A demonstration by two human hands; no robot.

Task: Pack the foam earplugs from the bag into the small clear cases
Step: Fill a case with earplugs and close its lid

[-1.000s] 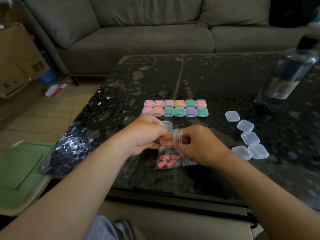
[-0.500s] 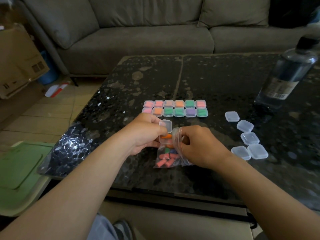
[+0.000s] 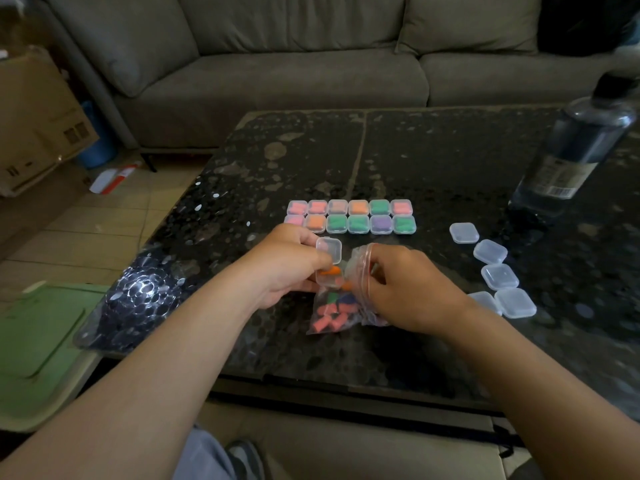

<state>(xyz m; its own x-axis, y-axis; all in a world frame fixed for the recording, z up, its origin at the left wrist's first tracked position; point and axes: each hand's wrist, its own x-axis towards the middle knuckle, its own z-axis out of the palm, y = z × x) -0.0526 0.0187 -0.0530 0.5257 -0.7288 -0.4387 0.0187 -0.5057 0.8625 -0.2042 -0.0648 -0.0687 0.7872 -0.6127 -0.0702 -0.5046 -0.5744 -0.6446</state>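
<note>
My left hand (image 3: 287, 265) holds a small clear case (image 3: 329, 263) with its lid up and an orange earplug (image 3: 331, 271) in its base. Just below it lies the clear zip bag (image 3: 334, 311) with several pink, green and blue foam earplugs. My right hand (image 3: 405, 289) has its fingers curled into the bag's mouth at the red zip strip; the fingertips are hidden. Two rows of filled, closed cases (image 3: 350, 216) sit beyond my hands. Several empty clear cases (image 3: 495, 268) lie to the right.
A dark bottle (image 3: 575, 150) stands at the table's far right. The black speckled table (image 3: 433, 161) has a grey sofa (image 3: 294, 64) behind it. A shiny dark bag (image 3: 135, 303) lies on the left table corner, above a green bin lid (image 3: 38, 344).
Both hands and the bag stay nearly in place. The open case has shifted slightly up and the orange earplug sits lower in its base.
</note>
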